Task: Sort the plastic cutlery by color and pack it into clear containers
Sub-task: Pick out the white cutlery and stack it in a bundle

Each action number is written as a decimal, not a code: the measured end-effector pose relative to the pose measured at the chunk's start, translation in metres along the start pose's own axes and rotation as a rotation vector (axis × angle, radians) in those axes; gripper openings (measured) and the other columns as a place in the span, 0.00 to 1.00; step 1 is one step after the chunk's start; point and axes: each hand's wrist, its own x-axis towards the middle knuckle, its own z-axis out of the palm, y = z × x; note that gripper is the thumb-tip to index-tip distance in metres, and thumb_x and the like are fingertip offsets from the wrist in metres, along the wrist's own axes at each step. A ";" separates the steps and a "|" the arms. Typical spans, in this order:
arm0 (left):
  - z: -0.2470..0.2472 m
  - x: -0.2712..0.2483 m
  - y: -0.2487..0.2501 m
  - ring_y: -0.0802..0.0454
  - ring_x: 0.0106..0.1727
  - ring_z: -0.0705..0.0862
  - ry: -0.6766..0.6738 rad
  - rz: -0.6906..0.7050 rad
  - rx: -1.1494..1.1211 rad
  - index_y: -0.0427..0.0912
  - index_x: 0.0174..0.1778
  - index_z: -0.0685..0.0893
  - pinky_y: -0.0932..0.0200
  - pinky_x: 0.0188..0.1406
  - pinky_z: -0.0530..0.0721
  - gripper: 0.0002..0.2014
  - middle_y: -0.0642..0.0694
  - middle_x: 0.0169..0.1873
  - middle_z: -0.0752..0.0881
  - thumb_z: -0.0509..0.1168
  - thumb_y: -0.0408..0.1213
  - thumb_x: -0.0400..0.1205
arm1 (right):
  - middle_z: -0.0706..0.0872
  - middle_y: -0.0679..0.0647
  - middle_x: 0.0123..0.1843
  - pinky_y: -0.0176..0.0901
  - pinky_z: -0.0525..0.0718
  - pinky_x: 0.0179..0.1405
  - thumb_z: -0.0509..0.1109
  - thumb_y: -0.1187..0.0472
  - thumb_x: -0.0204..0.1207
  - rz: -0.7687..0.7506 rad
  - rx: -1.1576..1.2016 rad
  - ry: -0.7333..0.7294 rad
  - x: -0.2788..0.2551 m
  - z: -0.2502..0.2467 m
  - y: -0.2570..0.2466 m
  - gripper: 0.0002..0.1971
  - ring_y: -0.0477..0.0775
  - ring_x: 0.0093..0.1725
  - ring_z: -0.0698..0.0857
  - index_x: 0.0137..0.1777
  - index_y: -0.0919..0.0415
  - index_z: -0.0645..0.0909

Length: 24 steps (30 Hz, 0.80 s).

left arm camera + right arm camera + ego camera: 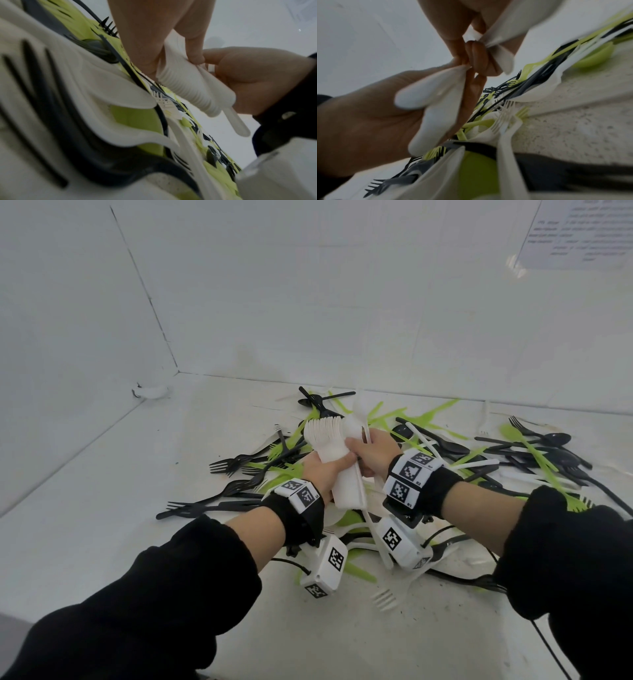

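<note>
Above the table, both hands hold one nested stack of white cutlery [330,440], heads fanned upward and handles pointing down toward me. My left hand [325,469] wraps round the stack's handles [185,83] from the left. My right hand [371,451] grips the same stack from the right, its fingers curled on the white pieces [436,100], with a thin white handle sticking out below. A mixed pile of black, green and white cutlery [445,450] lies under and around the hands. No clear container is in view.
Black forks [226,465] spread out to the left of the pile, and green pieces [534,455] and black spoons [555,438] to the right. One white fork [385,599] lies near me. White walls [308,302] close the table at the back and left.
</note>
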 end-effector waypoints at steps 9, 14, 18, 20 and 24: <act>-0.006 0.003 -0.001 0.35 0.56 0.85 0.130 0.009 0.028 0.32 0.58 0.82 0.36 0.59 0.83 0.18 0.33 0.57 0.86 0.73 0.23 0.72 | 0.75 0.56 0.27 0.42 0.74 0.26 0.57 0.67 0.82 0.015 -0.001 -0.036 -0.007 0.005 0.006 0.15 0.53 0.25 0.73 0.33 0.61 0.75; -0.005 0.000 -0.002 0.38 0.53 0.85 0.084 0.000 0.033 0.32 0.59 0.82 0.40 0.57 0.83 0.18 0.34 0.57 0.85 0.72 0.23 0.73 | 0.82 0.76 0.52 0.64 0.79 0.62 0.55 0.63 0.84 0.077 0.095 -0.104 -0.010 0.011 0.005 0.16 0.68 0.50 0.83 0.54 0.76 0.80; -0.002 -0.002 -0.004 0.39 0.51 0.86 0.093 0.001 0.058 0.34 0.58 0.83 0.43 0.54 0.84 0.18 0.35 0.55 0.86 0.74 0.25 0.72 | 0.80 0.73 0.56 0.58 0.76 0.66 0.55 0.65 0.84 0.123 0.194 -0.144 -0.012 0.009 0.000 0.13 0.61 0.51 0.80 0.48 0.70 0.80; -0.001 -0.002 -0.004 0.39 0.50 0.87 0.106 -0.001 0.070 0.35 0.57 0.84 0.43 0.53 0.85 0.18 0.37 0.52 0.87 0.74 0.26 0.71 | 0.80 0.74 0.62 0.60 0.75 0.67 0.54 0.64 0.84 0.106 0.198 -0.134 -0.014 0.008 0.000 0.16 0.63 0.55 0.81 0.60 0.75 0.79; -0.003 0.000 -0.003 0.38 0.51 0.86 0.105 0.016 0.130 0.40 0.50 0.84 0.40 0.55 0.85 0.14 0.37 0.51 0.87 0.75 0.26 0.70 | 0.85 0.67 0.49 0.57 0.83 0.58 0.55 0.59 0.85 0.062 0.106 -0.078 -0.016 0.005 0.003 0.17 0.66 0.49 0.84 0.59 0.73 0.79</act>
